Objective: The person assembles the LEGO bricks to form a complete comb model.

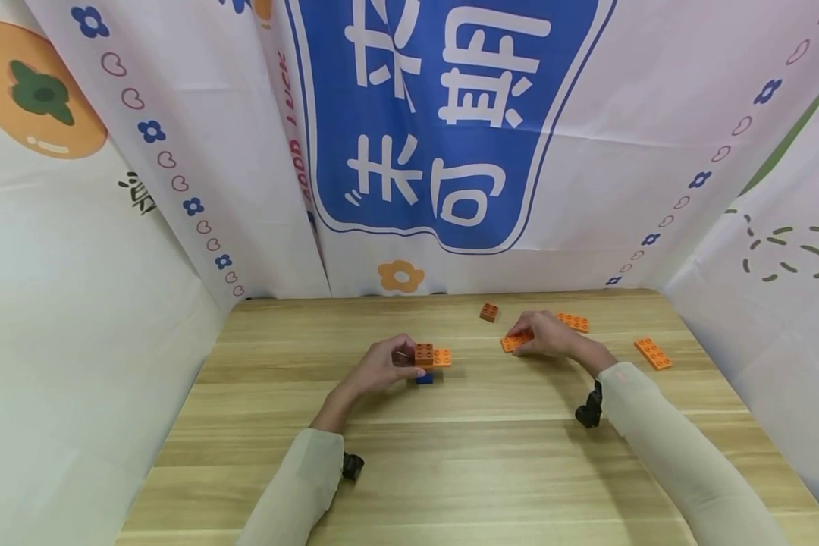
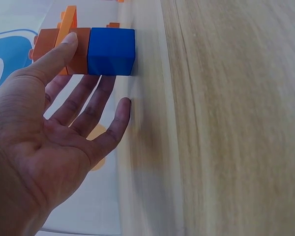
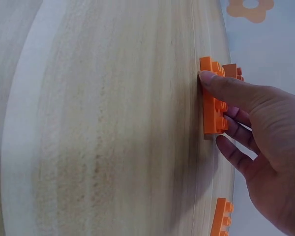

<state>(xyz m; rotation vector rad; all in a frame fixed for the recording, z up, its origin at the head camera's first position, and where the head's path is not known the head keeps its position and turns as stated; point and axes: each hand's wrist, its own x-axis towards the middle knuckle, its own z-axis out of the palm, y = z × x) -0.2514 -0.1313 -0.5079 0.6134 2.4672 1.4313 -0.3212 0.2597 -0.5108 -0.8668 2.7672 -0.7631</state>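
Note:
My left hand (image 1: 381, 365) grips a small stack of toy building bricks, thumb in front and fingers behind. The stack has a blue block (image 2: 112, 51) at the bottom, a brown brick (image 2: 79, 61) over it, then a thin orange plate (image 1: 444, 358) jutting to the right, and a second brown brick (image 1: 424, 353) on top. Over to the right, my right hand (image 1: 551, 334) pinches a flat orange studded brick (image 3: 211, 110) low at the tabletop. Its thumb presses the near side; the other fingers are partly hidden behind the brick.
On the wooden table (image 1: 491, 470), a loose brown brick (image 1: 489, 312) lies near the back edge. Two more orange bricks lie to the right, one behind the right hand (image 1: 575, 323) and one farther right (image 1: 653, 353). Printed cloth (image 1: 259, 250) hangs along the back and sides.

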